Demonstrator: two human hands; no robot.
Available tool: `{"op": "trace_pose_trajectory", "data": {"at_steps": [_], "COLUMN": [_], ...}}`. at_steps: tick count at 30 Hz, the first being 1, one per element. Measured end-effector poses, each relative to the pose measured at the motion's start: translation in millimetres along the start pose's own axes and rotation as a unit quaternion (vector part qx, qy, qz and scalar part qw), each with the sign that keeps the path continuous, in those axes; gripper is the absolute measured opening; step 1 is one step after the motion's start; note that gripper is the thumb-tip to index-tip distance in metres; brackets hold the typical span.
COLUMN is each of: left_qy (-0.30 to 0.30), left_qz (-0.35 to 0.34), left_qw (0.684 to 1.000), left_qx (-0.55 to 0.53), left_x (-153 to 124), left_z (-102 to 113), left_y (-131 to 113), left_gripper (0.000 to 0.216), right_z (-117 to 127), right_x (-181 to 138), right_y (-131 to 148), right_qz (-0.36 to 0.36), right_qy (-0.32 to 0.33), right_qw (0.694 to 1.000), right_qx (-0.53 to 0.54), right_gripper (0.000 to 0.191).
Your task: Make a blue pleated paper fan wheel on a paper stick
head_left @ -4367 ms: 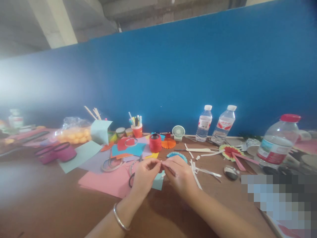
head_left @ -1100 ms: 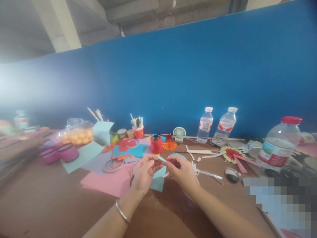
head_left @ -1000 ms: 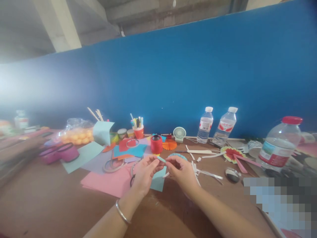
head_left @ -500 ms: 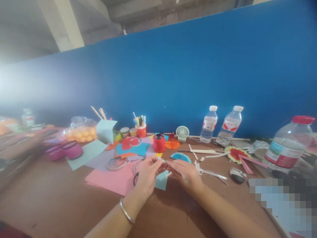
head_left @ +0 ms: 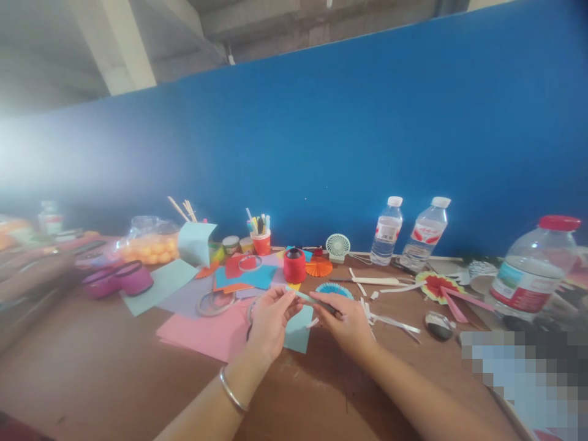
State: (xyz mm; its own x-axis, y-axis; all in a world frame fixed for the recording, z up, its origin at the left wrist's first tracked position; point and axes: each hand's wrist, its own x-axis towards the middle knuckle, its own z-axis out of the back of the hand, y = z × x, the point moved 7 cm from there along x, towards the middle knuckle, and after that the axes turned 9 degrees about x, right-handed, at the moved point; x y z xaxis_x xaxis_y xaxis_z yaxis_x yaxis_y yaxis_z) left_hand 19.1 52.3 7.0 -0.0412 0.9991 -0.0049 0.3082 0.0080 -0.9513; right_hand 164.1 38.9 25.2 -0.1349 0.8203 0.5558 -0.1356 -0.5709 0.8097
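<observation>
A narrow, light blue-green strip of paper (head_left: 301, 296), apparently folded, spans the gap between my hands above the table. My left hand (head_left: 272, 318) pinches its left end between thumb and fingers. At the other end, my right hand (head_left: 344, 321) is closed with its fingertips on the strip. Something dark and narrow (head_left: 329, 307) shows under the right fingers; its kind is unclear. Below and behind my hands lie a light blue-green sheet (head_left: 298, 331) and a blue pleated paper fan (head_left: 334, 290). A red spool of thread (head_left: 294, 266) stands just beyond.
Pink paper (head_left: 202, 337) and tape rolls (head_left: 215, 302) lie left, near a purple case (head_left: 133, 277). A pen cup (head_left: 261, 243), small fan (head_left: 338, 246) and water bottles (head_left: 386, 231) line the back. White paper strips (head_left: 397, 323) and a large bottle (head_left: 523, 275) are right.
My hands have drawn slightly apart, so more of the paper strip shows between them. The dark narrow thing under my right fingers has come into view.
</observation>
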Motion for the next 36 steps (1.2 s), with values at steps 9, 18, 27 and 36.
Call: {"op": "trace_pose_trajectory", "data": {"at_steps": [9,18,27,36], "left_qy": [-0.004,-0.029,0.037,0.069], "left_qz": [0.034,-0.013,-0.02,-0.012], "left_qw": [0.998,0.999,0.995,0.996], "left_qx": [-0.049,-0.009,0.092,0.048], "left_x": [-2,0,-10,-11], "left_z": [0,4,-13,-18], "left_y": [6,-5,-4,-3], "left_gripper": [0.012,0.016,0.018,0.016], "right_z": [2,20,2,-1], "right_x": [-3,-5,-1,-2], "right_y": [9,12,16,24], "right_qz": [0.128,0.158,0.106,0.169], "right_qy": [0.037,-0.071,-0.009,0.009], "right_qw": [0.986,0.978,0.988,0.978], "right_qx": [-0.102,-0.119,-0.111,-0.124], "right_gripper": [0.024,0.016,0.024,0.03]}}
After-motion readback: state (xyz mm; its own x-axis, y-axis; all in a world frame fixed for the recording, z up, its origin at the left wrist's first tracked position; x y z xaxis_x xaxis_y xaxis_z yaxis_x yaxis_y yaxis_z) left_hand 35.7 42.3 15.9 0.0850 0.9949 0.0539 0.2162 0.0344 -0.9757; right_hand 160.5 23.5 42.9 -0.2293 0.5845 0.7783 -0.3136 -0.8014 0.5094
